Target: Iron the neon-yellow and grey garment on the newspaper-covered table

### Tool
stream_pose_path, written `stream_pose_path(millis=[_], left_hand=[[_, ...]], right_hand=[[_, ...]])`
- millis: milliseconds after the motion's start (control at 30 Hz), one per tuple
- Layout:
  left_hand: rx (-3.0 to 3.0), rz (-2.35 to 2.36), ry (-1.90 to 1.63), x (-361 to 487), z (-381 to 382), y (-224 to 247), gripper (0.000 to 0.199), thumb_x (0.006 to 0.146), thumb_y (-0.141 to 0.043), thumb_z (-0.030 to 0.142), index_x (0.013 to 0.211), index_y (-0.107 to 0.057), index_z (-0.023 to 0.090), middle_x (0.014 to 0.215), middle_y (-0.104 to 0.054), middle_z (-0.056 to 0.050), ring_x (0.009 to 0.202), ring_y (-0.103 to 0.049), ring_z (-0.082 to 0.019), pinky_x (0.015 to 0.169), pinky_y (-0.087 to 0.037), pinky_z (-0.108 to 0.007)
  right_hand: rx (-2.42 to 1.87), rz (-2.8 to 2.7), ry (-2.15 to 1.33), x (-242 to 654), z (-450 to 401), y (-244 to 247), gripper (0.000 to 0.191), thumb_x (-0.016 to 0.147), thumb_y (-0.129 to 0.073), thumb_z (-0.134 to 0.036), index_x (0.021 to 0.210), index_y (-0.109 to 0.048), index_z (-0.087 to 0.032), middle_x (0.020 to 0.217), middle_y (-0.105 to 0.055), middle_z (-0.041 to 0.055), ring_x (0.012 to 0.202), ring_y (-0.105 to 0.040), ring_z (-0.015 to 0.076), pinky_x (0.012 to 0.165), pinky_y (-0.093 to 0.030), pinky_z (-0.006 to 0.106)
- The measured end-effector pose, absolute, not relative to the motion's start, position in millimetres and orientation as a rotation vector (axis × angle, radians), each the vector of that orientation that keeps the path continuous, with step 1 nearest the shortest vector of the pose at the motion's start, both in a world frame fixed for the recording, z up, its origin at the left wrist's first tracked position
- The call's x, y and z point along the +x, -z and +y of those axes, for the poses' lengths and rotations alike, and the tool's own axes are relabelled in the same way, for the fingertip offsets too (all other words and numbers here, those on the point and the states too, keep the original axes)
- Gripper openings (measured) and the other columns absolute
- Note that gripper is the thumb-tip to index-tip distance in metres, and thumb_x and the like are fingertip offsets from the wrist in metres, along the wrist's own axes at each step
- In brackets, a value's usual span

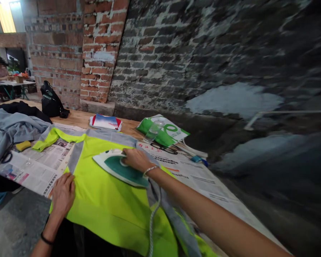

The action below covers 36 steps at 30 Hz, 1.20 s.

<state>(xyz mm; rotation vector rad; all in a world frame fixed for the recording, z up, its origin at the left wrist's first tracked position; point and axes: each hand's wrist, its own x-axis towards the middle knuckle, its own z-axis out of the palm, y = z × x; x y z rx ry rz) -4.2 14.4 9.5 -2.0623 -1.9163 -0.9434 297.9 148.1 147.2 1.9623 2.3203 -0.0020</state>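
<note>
A neon yellow garment with grey panels [104, 203] lies spread over the newspaper-covered table, its lower edge hanging over the front. My right hand [137, 159] is wrapped round the handle of a green and white clothes iron [123, 167], which rests tilted across the upper middle of the garment with its tip to the left. From the iron's back a braided cord [152, 228] runs down over the fabric. At the garment's left edge my left hand [63, 192] lies flat, fingers together and stretched out, holding nothing.
Newspaper [29, 171] covers the wooden table [77, 116]. To the left are grey clothing [18, 125], a yellow sponge [23, 145] and a black bag [52, 101]. Behind the garment lie a red-blue-white packet [106, 122], a green-white bag [166, 130] and glasses [164, 148]. A brick wall [160, 60] stands behind.
</note>
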Motion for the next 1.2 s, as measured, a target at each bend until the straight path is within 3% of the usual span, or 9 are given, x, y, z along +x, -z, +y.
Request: stream_pose_path(millis=[133, 300, 433, 533, 633, 867, 1200], left_hand=[[-2.052, -1.917, 0.919, -3, 13, -11, 0.029, 0.097, -0.047, 0.022, 0.116, -0.069, 0.021, 0.124, -0.07, -0.007, 0.114, -0.066, -0.024, 0.1, -0.054, -0.042], [-2.042, -1.915, 0.928, -1, 12, -12, 0.028, 0.096, -0.047, 0.022, 0.113, -0.07, 0.022, 0.121, -0.071, -0.007, 0.112, -0.066, -0.024, 0.096, -0.056, -0.042], [-2.034, -1.937, 0.961, -1, 13, -9, 0.028, 0.095, -0.048, 0.022, 0.113, -0.07, 0.023, 0.122, -0.071, -0.007, 0.112, -0.066, -0.025, 0.097, -0.054, -0.043], [-2.03, -1.951, 0.988, 0, 13, -7, 0.029, 0.095, -0.048, 0.022, 0.113, -0.071, 0.023, 0.123, -0.071, -0.008, 0.113, -0.066, -0.025, 0.098, -0.053, -0.044], [-2.027, -1.957, 1.001, 0, 13, -7, 0.029, 0.094, -0.048, 0.023, 0.113, -0.071, 0.023, 0.122, -0.071, -0.007, 0.113, -0.066, -0.025, 0.098, -0.053, -0.043], [-2.038, -1.947, 1.007, -1, 13, -10, 0.03, 0.095, -0.046, 0.024, 0.111, -0.072, 0.023, 0.121, -0.071, -0.008, 0.112, -0.066, -0.025, 0.097, -0.054, -0.043], [-2.032, -1.91, 0.972, -2, 12, -10, 0.03, 0.096, -0.046, 0.023, 0.113, -0.071, 0.022, 0.12, -0.072, -0.008, 0.11, -0.067, -0.025, 0.097, -0.055, -0.043]], right_hand=[[2.163, 2.188, -0.019, 299, 199, -147, 0.041, 0.09, -0.053, -0.021, 0.128, -0.066, -0.009, 0.125, -0.068, 0.023, 0.116, -0.065, 0.0308, 0.087, -0.048, 0.034], [2.274, 2.079, -0.043, 299, 225, -150, 0.045, 0.088, -0.054, -0.019, 0.128, -0.066, -0.003, 0.124, -0.067, 0.0282, 0.113, -0.067, 0.0323, 0.085, -0.051, 0.035], [2.165, 2.16, -0.037, 300, 203, -150, 0.043, 0.086, -0.059, -0.024, 0.126, -0.069, -0.013, 0.119, -0.071, 0.0212, 0.108, -0.068, 0.0284, 0.08, -0.049, 0.031], [1.989, 2.285, 0.006, 299, 165, -147, 0.031, 0.085, -0.062, -0.029, 0.112, -0.073, -0.019, 0.107, -0.075, 0.013, 0.101, -0.07, 0.0242, 0.074, -0.045, 0.027], [1.732, 2.434, 0.068, 298, 119, -145, 0.019, 0.085, -0.062, -0.027, 0.1, -0.071, -0.02, 0.096, -0.076, 0.009, 0.092, -0.07, 0.0219, 0.069, -0.038, 0.026], [1.335, 2.562, 0.171, 296, 61, -154, 0.011, 0.082, -0.063, -0.02, 0.093, -0.067, -0.021, 0.085, -0.074, 0.0049, 0.086, -0.069, 0.0207, 0.064, -0.028, 0.028], [2.012, 2.262, -0.012, 298, 160, -144, 0.034, 0.089, -0.058, -0.029, 0.121, -0.068, -0.018, 0.115, -0.073, 0.0152, 0.108, -0.068, 0.027, 0.078, -0.045, 0.029]])
